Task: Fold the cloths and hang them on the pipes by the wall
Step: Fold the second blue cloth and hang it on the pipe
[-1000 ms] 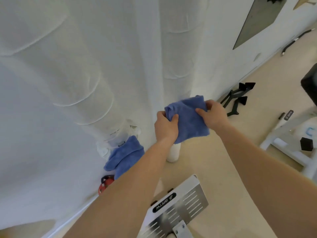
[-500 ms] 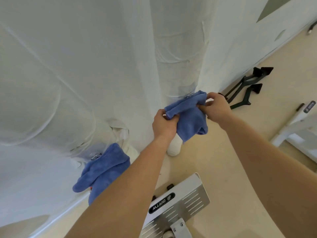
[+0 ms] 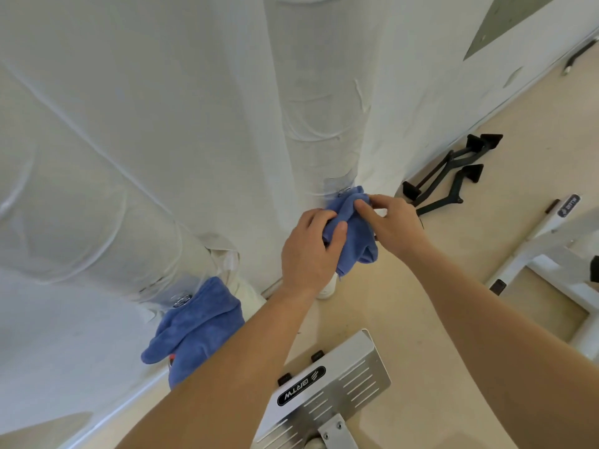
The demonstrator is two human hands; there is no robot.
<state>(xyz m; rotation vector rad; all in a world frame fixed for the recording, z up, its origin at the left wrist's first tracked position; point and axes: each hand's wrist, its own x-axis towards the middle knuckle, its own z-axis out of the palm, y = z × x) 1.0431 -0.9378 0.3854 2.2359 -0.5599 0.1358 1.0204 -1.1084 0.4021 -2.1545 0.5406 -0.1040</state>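
Both hands, left hand (image 3: 311, 247) and right hand (image 3: 393, 223), pinch the blue cloth (image 3: 355, 231) at the pipe (image 3: 324, 131); loose bunching could let it slip off

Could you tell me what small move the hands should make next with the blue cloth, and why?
Probably let go: the blue cloth already drapes over the wrapped pipe's metal fitting, yet the left hand and right hand both pinch it.

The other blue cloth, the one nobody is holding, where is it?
The hanging blue cloth is low on the left, draped from a clip on the wrapped pipe by the wall, left of the left forearm.
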